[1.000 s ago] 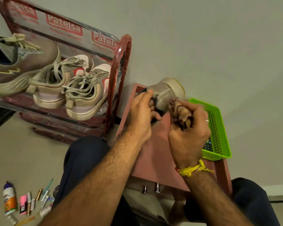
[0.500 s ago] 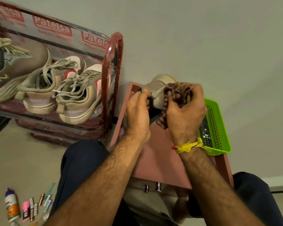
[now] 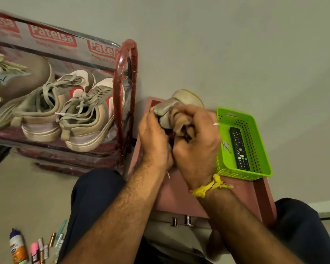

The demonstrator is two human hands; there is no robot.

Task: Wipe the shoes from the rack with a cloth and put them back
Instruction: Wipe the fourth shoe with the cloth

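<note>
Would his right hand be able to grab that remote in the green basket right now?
Probably not at once: the right hand is closed on the cloth, though the remote lies uncovered in the open basket beside it.

A plain pale wall (image 3: 227, 44) fills the upper view. A pink cabinet (image 3: 179, 195) with two metal knobs (image 3: 181, 221) stands against it, bearing a green perforated basket (image 3: 255, 168). Small bottles and tubes (image 3: 34, 248) lie on the beige floor (image 3: 27, 197).

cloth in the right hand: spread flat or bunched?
Bunched. The brownish cloth sits wadded in folds inside the right hand, pressed against the beige shoe that the left hand steadies.
</note>
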